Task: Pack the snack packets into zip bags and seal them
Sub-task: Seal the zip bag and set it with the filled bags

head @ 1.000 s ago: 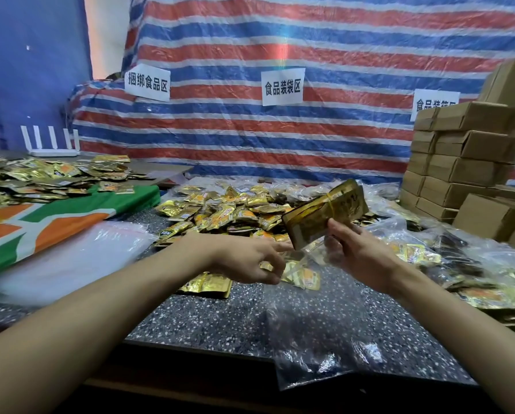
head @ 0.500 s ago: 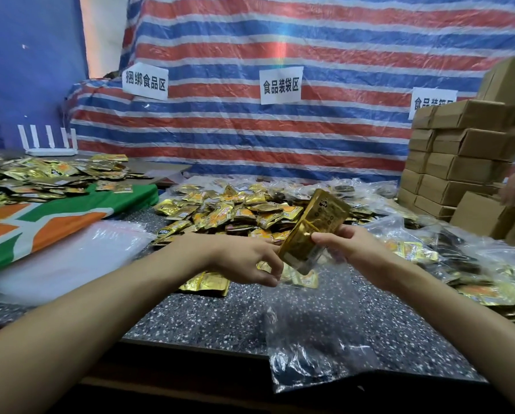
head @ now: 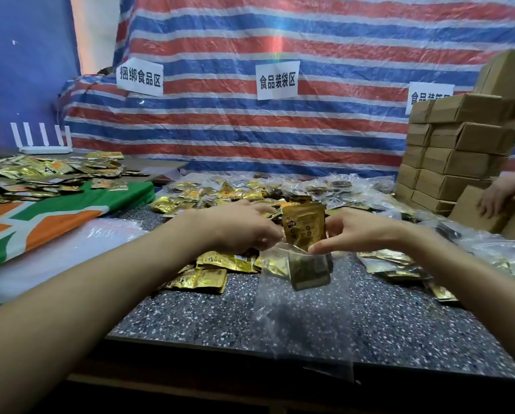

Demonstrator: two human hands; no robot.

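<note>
Snack packet (head: 303, 227) upright between the fingers, lower end inside the zip bag (head: 305, 312) mouth.
Left hand (head: 241, 227) fingers (head: 266, 233) grip the mouth's left edge; right hand (head: 359, 231) fingers (head: 322, 247) pinch the packet's lower right corner. Bag hangs below the fingers, over the tabletop (head: 190, 318) front edge. Loose packets (head: 217, 262) lie under and behind the left fingers. Stacked boxes (head: 459, 162) far right, behind; another person's hand (head: 495, 198) rests on one. Cloth (head: 71, 210) far left.

on the tarp (head: 220, 130) you read 捆绑食品区 on the left sign (head: 140, 76), 食品装袋区 on the middle sign (head: 277, 80). the right sign (head: 429, 95) was half hidden.
</note>
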